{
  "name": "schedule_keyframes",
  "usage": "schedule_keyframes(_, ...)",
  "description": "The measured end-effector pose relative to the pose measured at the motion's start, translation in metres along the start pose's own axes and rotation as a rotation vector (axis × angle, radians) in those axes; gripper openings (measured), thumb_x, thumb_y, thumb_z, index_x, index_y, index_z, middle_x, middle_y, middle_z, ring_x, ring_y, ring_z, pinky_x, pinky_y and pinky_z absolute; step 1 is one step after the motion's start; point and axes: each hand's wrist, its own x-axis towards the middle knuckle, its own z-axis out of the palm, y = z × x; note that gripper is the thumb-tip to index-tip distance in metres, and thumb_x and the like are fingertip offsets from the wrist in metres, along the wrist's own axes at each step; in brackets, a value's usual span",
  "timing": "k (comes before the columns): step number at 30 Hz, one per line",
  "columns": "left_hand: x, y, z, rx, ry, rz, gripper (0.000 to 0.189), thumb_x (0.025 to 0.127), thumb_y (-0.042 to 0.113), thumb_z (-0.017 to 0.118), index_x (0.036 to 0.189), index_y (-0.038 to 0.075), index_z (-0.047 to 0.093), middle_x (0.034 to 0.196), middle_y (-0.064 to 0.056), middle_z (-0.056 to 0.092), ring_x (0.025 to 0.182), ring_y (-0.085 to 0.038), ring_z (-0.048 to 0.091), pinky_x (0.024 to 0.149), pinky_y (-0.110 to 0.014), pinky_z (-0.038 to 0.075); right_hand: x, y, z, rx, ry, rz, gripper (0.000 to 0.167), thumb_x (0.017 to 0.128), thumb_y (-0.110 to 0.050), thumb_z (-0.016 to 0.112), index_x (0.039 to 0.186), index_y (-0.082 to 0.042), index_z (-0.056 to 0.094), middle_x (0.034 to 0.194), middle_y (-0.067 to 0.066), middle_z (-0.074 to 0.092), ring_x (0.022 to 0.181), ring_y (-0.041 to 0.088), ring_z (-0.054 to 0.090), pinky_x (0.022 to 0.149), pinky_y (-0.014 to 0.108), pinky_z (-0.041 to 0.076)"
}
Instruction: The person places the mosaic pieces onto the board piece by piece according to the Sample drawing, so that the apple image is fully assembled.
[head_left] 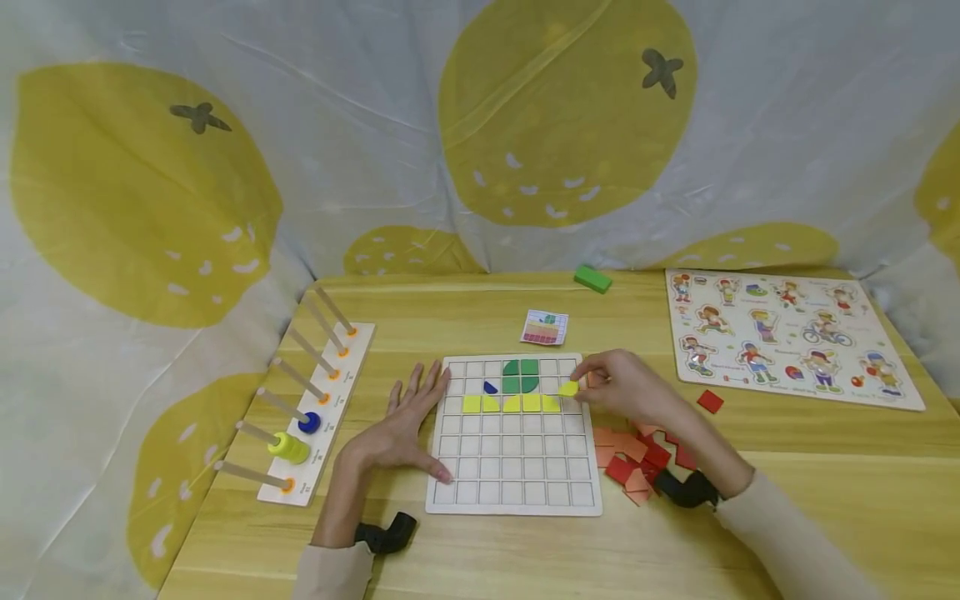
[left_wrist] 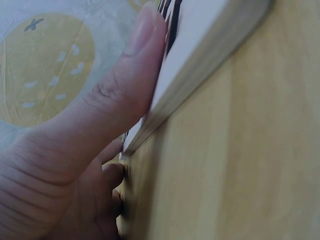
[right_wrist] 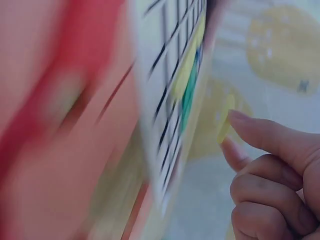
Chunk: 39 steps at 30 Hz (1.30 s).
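Note:
A white grid board (head_left: 517,493) lies flat on the wooden table. My left hand (head_left: 397,433) rests at its left side, fingers spread, with the thumb on the board's lower left edge. Between thumb and index finger, my right hand (head_left: 633,387) pinches a yellow tile (head_left: 567,388) with a rounded side, over the upper right squares. The right wrist view shows that yellow tile (right_wrist: 226,120) held clear of the board. Green tiles (head_left: 521,376) fill squares near the top, above a broken row of yellow tiles (head_left: 531,403). One small blue tile (head_left: 491,387) lies to their left.
Red and orange tiles (head_left: 630,454) lie heaped right of the board, with one red tile (head_left: 710,401) apart. Beyond are a pattern card (head_left: 544,327), a green block (head_left: 592,279) and a picture puzzle board (head_left: 795,333). A peg stand (head_left: 352,350) with rings stands left.

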Motion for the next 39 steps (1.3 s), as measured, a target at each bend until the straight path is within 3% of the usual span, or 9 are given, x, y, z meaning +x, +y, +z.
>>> schedule_keyframes(3,-0.001,-0.001,0.000,0.004,-0.005,0.005,0.151,0.060,0.046,0.098,0.167,0.012,-0.003,0.173,-0.014,-0.018,0.158,-0.041,-0.026,0.123,-0.069,-0.018,0.024,-0.032,0.031,-0.007,-0.067,-0.090,0.023,0.090,-0.014,0.080,0.110,-0.002,0.076,0.060,-0.004,0.035,0.057,0.011,0.032,0.054,0.022,0.025)
schedule_keyframes(7,-0.002,-0.001,-0.001,-0.010,-0.003,0.016,0.150,0.061,0.044,0.099,0.167,0.010,-0.002,0.174,-0.014,-0.017,0.158,-0.042,-0.026,0.123,-0.069,-0.017,0.051,-0.063,0.065,-0.041,-0.100,-0.186,0.021,0.089,-0.012,0.081,0.106,-0.001,0.076,0.056,-0.007,0.039,0.053,0.007,0.033,0.053,0.019,0.028)
schedule_keyframes(14,-0.001,-0.002,-0.001,-0.025,0.003,0.032,0.149,0.061,0.040,0.099,0.167,0.009,0.000,0.174,-0.014,-0.016,0.158,-0.042,-0.025,0.123,-0.070,-0.017,0.078,-0.084,0.098,-0.099,-0.097,-0.180,0.019,0.086,-0.011,0.083,0.103,-0.003,0.078,0.062,-0.001,0.056,0.055,0.008,0.045,0.051,0.019,0.033)
schedule_keyframes(20,-0.002,-0.002,-0.002,-0.035,-0.002,0.021,0.148,0.061,0.041,0.099,0.167,0.011,0.000,0.174,-0.013,-0.015,0.158,-0.041,-0.024,0.124,-0.068,-0.017,0.086,-0.088,0.108,-0.153,-0.094,-0.169,0.018,0.083,-0.010,0.085,0.099,-0.006,0.078,0.071,-0.002,0.059,0.064,0.009,0.049,0.057,0.020,0.038)
schedule_keyframes(31,-0.003,-0.002,-0.003,-0.042,0.001,0.017,0.148,0.061,0.040,0.100,0.167,0.010,0.001,0.174,-0.012,-0.015,0.159,-0.039,-0.025,0.124,-0.067,-0.017,0.088,-0.089,0.111,-0.127,-0.055,-0.166,0.018,0.079,-0.010,0.089,0.095,-0.010,0.079,0.092,0.007,0.075,0.066,0.012,0.055,0.056,0.021,0.041)
schedule_keyframes(39,-0.002,-0.001,-0.003,-0.028,-0.006,0.003,0.148,0.061,0.042,0.099,0.167,0.010,0.002,0.175,-0.011,-0.015,0.159,-0.038,-0.024,0.124,-0.067,-0.017,0.090,-0.089,0.113,-0.096,-0.047,-0.151,0.016,0.078,-0.011,0.090,0.092,-0.011,0.081,0.091,0.004,0.078,0.071,0.013,0.058,0.059,0.022,0.041)
